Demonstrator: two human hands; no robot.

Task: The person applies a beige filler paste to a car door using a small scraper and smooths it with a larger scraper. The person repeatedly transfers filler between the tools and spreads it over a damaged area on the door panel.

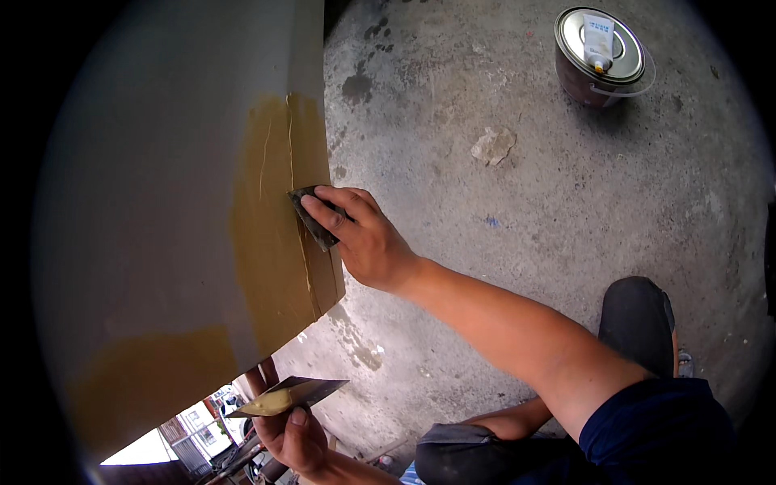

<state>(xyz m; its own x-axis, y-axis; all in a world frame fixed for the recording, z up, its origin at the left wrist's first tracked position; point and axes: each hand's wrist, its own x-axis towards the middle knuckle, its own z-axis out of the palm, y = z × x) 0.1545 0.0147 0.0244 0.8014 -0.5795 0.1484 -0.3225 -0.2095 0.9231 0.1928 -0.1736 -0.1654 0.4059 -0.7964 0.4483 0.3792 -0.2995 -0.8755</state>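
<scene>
A dark, flat putty scraper (321, 233) is pinched in my right hand (370, 242), its edge against a grey panel (162, 202). It lies over a long raised ridge of putty (291, 145) close to the panel's right edge. Yellow-brown filler (259, 234) coats the surface around that ridge. Below the panel's lower corner, my left hand (295, 440) grips a thin metal putty knife (319, 391) from underneath, with its blade roughly level. On the blade sits a lump of pale yellow putty (275, 402). Part of the left fingers is hidden behind the blade.
At the far right a lidded metal bucket (584, 81) stands on the concrete floor (453, 218), with a white tube (598, 40) on its lid. A pale flat scrap (493, 146) lies nearer. My bent knees are at the lower right.
</scene>
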